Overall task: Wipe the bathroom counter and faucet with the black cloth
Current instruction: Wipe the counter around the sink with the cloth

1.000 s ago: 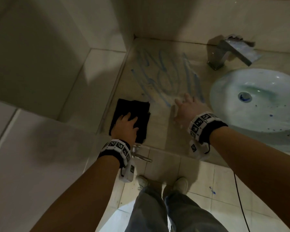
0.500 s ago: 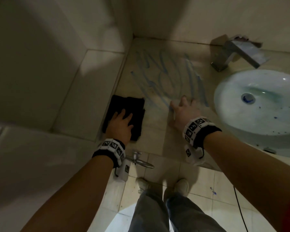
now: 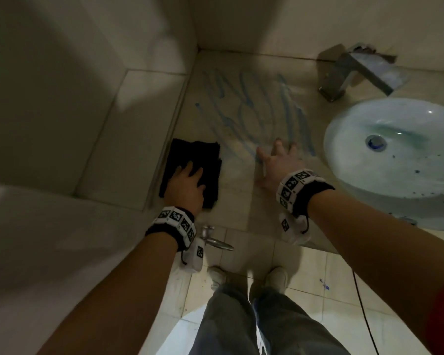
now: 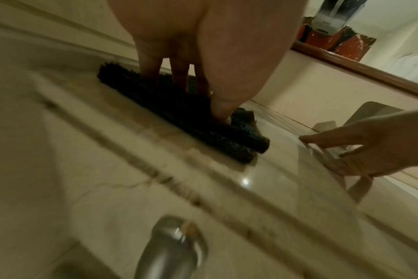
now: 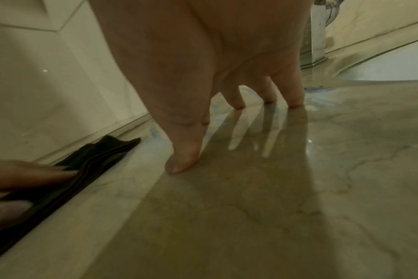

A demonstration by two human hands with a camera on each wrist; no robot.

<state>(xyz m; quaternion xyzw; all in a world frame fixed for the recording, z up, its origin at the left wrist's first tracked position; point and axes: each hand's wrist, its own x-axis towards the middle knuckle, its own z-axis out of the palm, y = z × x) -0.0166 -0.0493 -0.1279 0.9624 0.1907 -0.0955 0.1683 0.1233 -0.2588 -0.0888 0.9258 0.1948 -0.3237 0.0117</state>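
A folded black cloth [image 3: 190, 160] [image 4: 203, 128] [image 5: 93, 160] lies on the beige stone counter [image 3: 236, 201] beside the left wall. My left hand [image 3: 187, 185] presses flat on it with straight fingers [image 4: 150, 64]. My right hand [image 3: 277, 162] rests spread on the bare counter [image 5: 251, 207], its fingertips [image 5: 236, 102] touching the surface near blue smears [image 3: 254, 108]. A square chrome faucet [image 3: 356, 73] [image 5: 315, 37] stands at the back right, above the basin.
A round white basin [image 3: 405, 180] with blue specks fills the right side. Tiled walls [image 3: 87, 98] close off the left and the back. Below the counter edge a chrome valve [image 3: 215, 242] [image 4: 172, 245] sticks out. My feet [image 3: 246, 278] stand on the tiled floor.
Both hands stay flat where they were, the left on the cloth, the right on the counter. The camera view has shifted slightly.
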